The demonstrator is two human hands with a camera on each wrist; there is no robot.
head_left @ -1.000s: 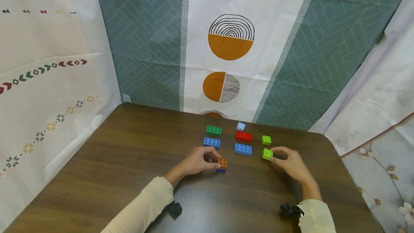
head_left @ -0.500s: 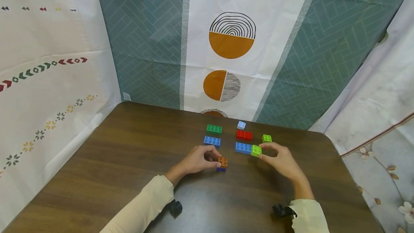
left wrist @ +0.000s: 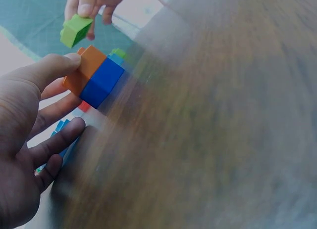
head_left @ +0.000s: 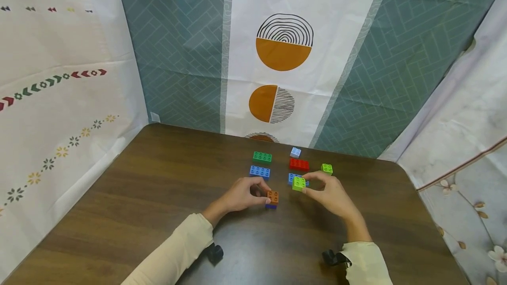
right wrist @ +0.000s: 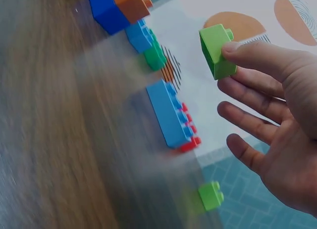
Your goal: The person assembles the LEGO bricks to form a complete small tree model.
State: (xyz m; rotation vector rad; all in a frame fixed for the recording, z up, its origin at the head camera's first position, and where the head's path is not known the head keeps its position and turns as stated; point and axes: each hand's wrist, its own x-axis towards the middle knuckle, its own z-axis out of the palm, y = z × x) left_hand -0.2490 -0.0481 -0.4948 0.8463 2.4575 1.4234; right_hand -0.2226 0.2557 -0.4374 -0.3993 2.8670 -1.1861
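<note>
My left hand (head_left: 240, 196) grips an orange brick (head_left: 273, 196) between thumb and fingers. That brick sits on top of a dark blue brick (left wrist: 102, 82), and the pair stands on the table. Up in the air, my right hand (head_left: 332, 195) pinches a lime green brick (head_left: 299, 183) by its sides. In the right wrist view this lime brick (right wrist: 216, 51) shows its hollow underside, clear of the tabletop. From the head view it partly covers a light blue brick (head_left: 292, 178) lying behind it. The right hand is to the right of the orange and blue stack.
Behind the hands lie a second light blue brick (head_left: 259, 172), a green brick (head_left: 262, 157), a red brick (head_left: 299, 164), a small pale blue brick (head_left: 295, 152) and another lime green brick (head_left: 327, 169). Patterned cloth (head_left: 182, 56) hangs beyond the wooden table's (head_left: 166, 162) far edge.
My right hand has lifted the lime green brick and carried it leftward, past the right end of the light blue brick, toward the stack. The left hand has stayed on the orange brick.
</note>
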